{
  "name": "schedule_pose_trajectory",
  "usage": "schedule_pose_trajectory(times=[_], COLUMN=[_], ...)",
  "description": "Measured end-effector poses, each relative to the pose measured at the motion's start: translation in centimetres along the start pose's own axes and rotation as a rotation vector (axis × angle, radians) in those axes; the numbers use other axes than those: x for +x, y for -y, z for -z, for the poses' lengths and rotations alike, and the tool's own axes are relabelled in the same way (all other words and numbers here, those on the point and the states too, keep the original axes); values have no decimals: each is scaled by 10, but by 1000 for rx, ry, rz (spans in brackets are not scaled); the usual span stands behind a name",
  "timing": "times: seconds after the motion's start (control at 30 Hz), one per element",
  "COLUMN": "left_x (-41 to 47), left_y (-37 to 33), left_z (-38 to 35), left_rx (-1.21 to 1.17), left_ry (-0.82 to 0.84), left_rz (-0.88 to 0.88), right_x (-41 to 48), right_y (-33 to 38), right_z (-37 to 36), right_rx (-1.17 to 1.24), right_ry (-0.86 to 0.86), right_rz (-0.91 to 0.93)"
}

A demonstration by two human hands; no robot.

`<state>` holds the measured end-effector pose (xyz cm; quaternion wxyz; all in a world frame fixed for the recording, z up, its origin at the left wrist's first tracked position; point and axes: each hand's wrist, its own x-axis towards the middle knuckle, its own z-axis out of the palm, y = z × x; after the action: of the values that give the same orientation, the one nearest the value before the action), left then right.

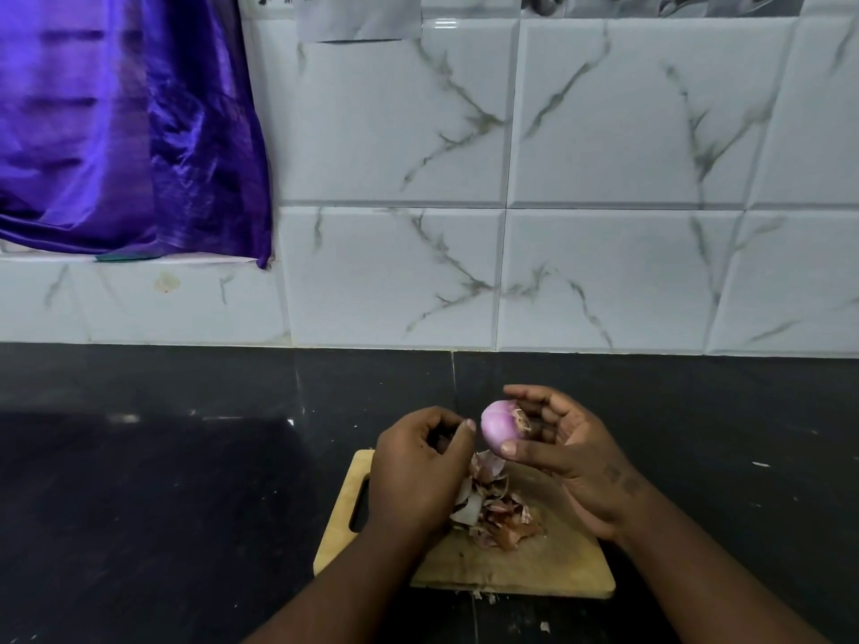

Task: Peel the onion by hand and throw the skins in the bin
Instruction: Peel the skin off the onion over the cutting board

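Note:
A pink-purple onion, mostly bare, is held up above the board in my right hand, between thumb and fingers. A scrap of dry skin still clings to its right end. My left hand hovers just left of the onion with fingers curled around a dark piece of skin. Below both hands a pile of onion skins lies on a wooden cutting board. No bin is in view.
The board rests on a black stone counter against a white marbled tile wall. A purple cloth hangs at the upper left. A few skin crumbs lie on the counter by the board's near edge.

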<state>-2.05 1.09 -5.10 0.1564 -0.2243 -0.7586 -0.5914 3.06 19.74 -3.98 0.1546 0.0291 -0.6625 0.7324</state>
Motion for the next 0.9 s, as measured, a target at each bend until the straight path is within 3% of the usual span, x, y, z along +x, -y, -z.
schedule_pose_trajectory(times=[0.23,0.6,0.9], left_x=[2,3,2], left_y=[-3,-1,-3], left_z=[2,4,6], left_rx=[182,187,471], left_ry=[64,103,156], left_rz=[-259,-266,-505], right_x=[-2,-3,-3], right_y=[0,0,2], right_z=[-1,0,2], right_rx=[-101,-179,-340], right_ry=[39,58,27], right_rz=[-8,80,157])
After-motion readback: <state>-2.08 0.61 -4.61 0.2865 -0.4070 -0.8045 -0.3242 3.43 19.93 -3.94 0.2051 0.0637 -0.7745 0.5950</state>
